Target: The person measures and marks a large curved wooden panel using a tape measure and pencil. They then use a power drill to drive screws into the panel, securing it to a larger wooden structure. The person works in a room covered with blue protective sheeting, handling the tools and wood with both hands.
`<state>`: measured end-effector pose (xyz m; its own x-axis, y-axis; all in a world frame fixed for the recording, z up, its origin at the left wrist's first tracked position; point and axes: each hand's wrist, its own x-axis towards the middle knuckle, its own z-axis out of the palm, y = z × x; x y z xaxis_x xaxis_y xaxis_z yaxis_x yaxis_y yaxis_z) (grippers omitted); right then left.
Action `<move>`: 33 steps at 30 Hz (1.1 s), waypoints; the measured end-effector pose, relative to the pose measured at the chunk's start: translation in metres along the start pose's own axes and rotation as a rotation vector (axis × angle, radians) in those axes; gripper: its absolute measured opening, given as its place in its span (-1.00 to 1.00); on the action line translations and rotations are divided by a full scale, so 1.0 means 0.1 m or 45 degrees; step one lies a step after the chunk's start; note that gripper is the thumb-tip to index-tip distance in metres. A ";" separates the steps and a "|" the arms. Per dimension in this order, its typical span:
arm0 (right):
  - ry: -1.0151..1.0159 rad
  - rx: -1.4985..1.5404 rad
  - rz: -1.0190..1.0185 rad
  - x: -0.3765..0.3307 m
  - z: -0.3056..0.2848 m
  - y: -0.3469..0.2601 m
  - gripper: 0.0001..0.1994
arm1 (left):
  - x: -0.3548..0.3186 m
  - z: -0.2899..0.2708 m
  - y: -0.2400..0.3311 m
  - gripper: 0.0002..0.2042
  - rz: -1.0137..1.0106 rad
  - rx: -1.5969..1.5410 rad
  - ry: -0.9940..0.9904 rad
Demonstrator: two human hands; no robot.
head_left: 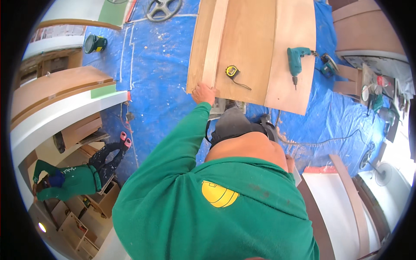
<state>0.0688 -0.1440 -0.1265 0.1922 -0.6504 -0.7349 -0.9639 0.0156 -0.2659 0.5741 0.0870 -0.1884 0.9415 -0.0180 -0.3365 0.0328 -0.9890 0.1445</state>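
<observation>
The left hand (203, 93) is closed over the near end of a narrow wooden strip (215, 43), fingers curled onto it, though how firmly they press is impossible to tell. To hold the strip well, it seems best to keep the grip right at that end with the wrist low, so the wood lies flat and runs straight, and to check its line along the whole length, not only by the fingers. A second hold farther up would probably stop the far end from swinging. The right hand (290, 163) shows only as a bit of skin beside the body; whether it is open or gripping something cannot be told. The strip lies lengthwise on the wide board (249, 39), stretching away from the left hand and well apart from the right one. To its right, on the same board, sits a yellow and black tape measure (232, 71) with its strap trailing toward the near edge. Farther right, on a paler panel (281, 89), lies a teal drill (295, 61), its bit pointing back toward the person, so any reach across is better made around that tip. Under everything spreads a blue sheet (158, 60).
</observation>
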 end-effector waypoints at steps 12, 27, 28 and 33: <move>0.360 0.484 0.027 0.25 0.16 -0.48 -0.66 | 0.08 0.03 0.00 -0.30 0.088 -0.041 -0.023; -0.029 -0.121 0.196 -0.03 0.47 1.26 -0.70 | -0.87 0.66 1.40 -0.26 1.006 -0.338 -0.640; -0.072 -0.128 0.221 -0.05 0.49 1.49 -0.71 | -0.89 0.71 1.63 -0.24 0.986 -0.316 -0.652; -0.193 0.160 0.344 0.07 0.25 1.85 -0.69 | -0.92 0.98 2.41 -0.15 0.713 -0.368 -0.737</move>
<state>-0.1034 -0.1265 -0.1970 -0.0332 -0.4897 -0.8712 -0.9553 0.2717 -0.1163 0.4623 -0.1639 -0.2134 0.5274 -0.6428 -0.5556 -0.2276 -0.7369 0.6365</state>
